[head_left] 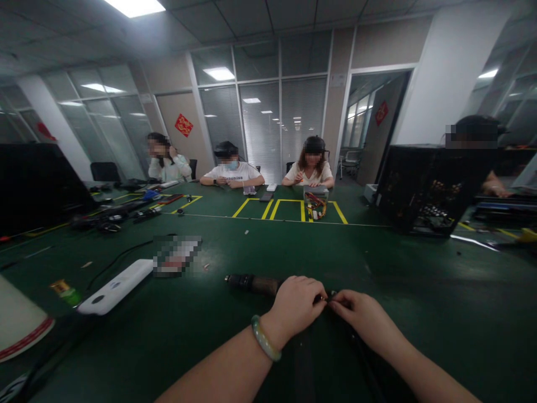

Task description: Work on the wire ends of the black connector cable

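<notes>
Left hand (297,307), a green-and-white bangle (265,339) at its wrist, curls over the rear part of a dark, screwdriver-like tool (263,285), which lies on the near middle of the green tabletop (260,369) with its metal tip pointing left. Its thumb and fingertips close together at the tool's right-hand end, right beside those of the right hand (364,313), which pinch a small dark piece (332,295) too small to make out. Left of the tool and well apart from it, a long white casing (117,287) lies slantwise, near a flat, blurred-out item (177,256) and a small green bottle with a gold cap (66,292); a pale container with a red band (19,322) is cut off at the left edge. Farther out, yellow tape (289,201) marks the table around a metal box with coloured wires (315,202), and a black computer case (419,190) stands to the right. Three people sit along the far side; another is partly hidden behind the case.
</notes>
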Demonstrator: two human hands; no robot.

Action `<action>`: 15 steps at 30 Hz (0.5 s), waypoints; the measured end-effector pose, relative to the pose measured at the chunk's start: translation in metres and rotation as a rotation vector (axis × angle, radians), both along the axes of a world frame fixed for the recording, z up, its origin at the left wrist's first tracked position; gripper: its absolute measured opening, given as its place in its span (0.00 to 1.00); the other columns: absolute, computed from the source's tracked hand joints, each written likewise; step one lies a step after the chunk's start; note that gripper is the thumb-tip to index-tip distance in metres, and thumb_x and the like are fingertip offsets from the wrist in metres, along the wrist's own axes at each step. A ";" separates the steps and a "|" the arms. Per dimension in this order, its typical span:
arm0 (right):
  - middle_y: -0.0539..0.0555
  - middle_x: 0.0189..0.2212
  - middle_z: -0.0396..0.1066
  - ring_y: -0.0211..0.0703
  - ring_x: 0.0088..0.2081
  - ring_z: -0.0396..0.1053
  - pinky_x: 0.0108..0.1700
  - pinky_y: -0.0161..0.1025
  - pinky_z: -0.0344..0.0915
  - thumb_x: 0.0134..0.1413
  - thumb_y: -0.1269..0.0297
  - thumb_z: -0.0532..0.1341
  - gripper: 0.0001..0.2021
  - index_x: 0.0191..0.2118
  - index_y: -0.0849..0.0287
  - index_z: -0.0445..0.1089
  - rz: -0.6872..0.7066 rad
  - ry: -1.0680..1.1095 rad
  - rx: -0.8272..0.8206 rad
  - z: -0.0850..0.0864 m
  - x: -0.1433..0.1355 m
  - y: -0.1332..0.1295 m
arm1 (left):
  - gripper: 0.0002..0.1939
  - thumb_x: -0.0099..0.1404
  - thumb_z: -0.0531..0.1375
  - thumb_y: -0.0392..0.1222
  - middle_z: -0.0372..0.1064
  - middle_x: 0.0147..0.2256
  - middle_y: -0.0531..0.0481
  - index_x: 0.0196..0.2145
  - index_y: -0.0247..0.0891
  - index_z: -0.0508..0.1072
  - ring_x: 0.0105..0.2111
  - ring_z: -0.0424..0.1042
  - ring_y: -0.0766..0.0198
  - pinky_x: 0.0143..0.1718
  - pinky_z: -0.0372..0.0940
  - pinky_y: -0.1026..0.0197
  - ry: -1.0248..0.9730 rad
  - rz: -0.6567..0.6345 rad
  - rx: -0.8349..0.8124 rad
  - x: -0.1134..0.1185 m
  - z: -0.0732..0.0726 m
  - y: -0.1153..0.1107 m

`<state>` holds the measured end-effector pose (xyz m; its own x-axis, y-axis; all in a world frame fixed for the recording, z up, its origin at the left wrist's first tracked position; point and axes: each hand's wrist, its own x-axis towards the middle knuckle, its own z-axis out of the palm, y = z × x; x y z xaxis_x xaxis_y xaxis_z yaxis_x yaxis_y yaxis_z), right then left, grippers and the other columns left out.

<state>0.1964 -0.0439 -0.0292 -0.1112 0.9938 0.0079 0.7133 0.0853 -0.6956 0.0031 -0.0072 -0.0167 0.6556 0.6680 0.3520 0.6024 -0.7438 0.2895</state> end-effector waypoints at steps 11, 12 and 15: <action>0.50 0.32 0.75 0.44 0.33 0.72 0.32 0.34 0.61 0.58 0.56 0.56 0.11 0.36 0.54 0.74 -0.003 0.072 0.018 -0.012 0.002 0.003 | 0.03 0.63 0.60 0.40 0.72 0.36 0.55 0.36 0.42 0.71 0.39 0.69 0.62 0.42 0.58 0.57 -0.043 -0.004 -0.004 0.000 -0.001 0.000; 0.50 0.32 0.75 0.43 0.33 0.72 0.32 0.34 0.61 0.58 0.56 0.56 0.11 0.36 0.54 0.74 -0.001 0.070 0.018 -0.012 0.002 0.004 | 0.03 0.63 0.60 0.41 0.72 0.37 0.55 0.36 0.42 0.71 0.39 0.68 0.62 0.42 0.58 0.57 -0.034 -0.003 -0.003 0.001 -0.001 0.000; 0.49 0.31 0.75 0.43 0.32 0.72 0.32 0.34 0.61 0.58 0.57 0.56 0.10 0.36 0.53 0.74 0.009 0.058 0.015 -0.010 0.001 0.004 | 0.04 0.64 0.59 0.42 0.71 0.37 0.54 0.36 0.41 0.71 0.39 0.68 0.62 0.43 0.58 0.57 -0.013 -0.006 -0.001 0.000 -0.001 0.000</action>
<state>0.1978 -0.0399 -0.0394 -0.1190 0.9924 0.0298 0.6711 0.1026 -0.7342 0.0036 -0.0072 -0.0176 0.6552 0.6645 0.3595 0.5941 -0.7471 0.2982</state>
